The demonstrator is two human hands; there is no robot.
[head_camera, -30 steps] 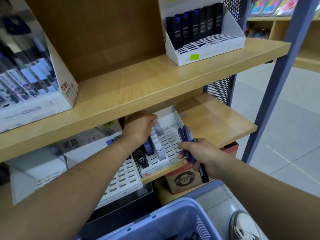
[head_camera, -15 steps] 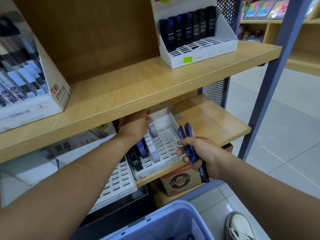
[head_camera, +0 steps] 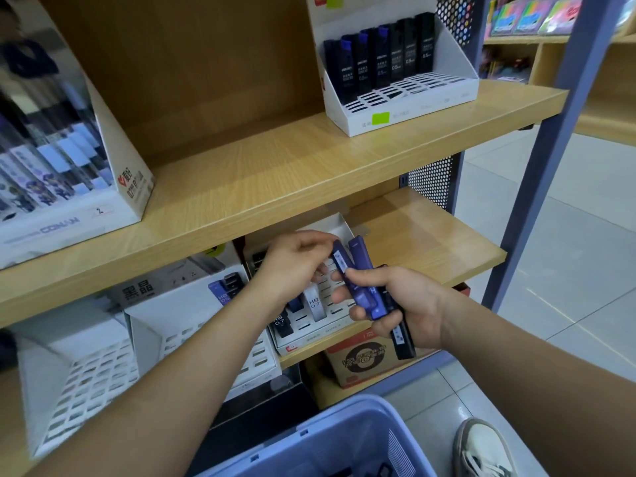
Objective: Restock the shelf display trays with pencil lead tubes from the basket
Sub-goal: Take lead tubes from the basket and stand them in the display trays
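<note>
Just a few tubes [head_camera: 315,306] stand at the tray's [head_camera: 309,340] front edge, the left hand [head_camera: 296,266] pinches a blue tube [head_camera: 339,259], and the right hand [head_camera: 402,304] grips a bunch [head_camera: 365,290].

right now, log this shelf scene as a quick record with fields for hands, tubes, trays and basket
left hand: pinches the upper end of one blue tube
right hand: grips a bundle of tubes, blue and dark
lower tray: white, slotted, a few HB 0.7 tubes standing in it, many slots bare
upper tray: white, a row of dark 0.5 tubes at its back
basket: blue-grey, below the hands, contents mostly out of view
</note>
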